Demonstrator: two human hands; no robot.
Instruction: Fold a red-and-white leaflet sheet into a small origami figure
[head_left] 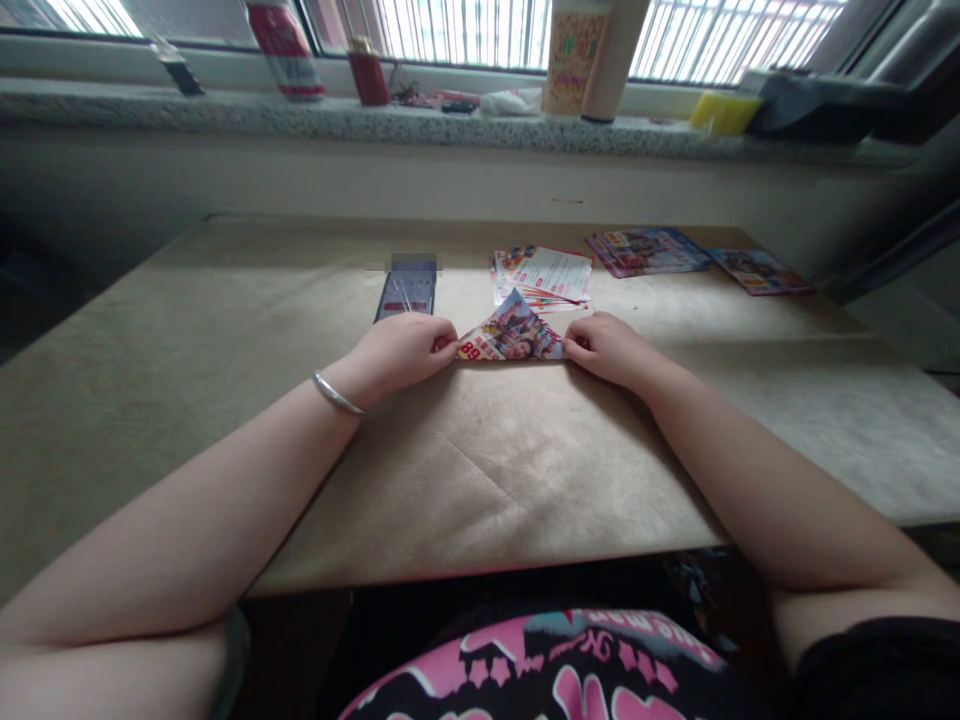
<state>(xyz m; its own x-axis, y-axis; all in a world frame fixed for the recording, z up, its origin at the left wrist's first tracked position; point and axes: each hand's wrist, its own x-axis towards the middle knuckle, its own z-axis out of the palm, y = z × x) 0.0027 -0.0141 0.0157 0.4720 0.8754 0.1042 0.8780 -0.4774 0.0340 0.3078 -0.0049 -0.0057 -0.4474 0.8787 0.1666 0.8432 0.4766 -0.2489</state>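
Ctr of frame: printed paper, approx. triangular, low on desk. My L hand & R hand, fingers curled nearly closed, appear to pinch opp. ends. For a crisp near edge, I'd keep both ends level, press w/ thumbs, pull lightly; thin sheet prob. wrinkles if forced.

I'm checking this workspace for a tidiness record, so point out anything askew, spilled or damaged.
No spill shows. Behind the folded leaflet, the loose sheets lie unevenly fanned, so their edges look askew. The table covering has a crease in front of the leaflet, breaking its smooth surface.
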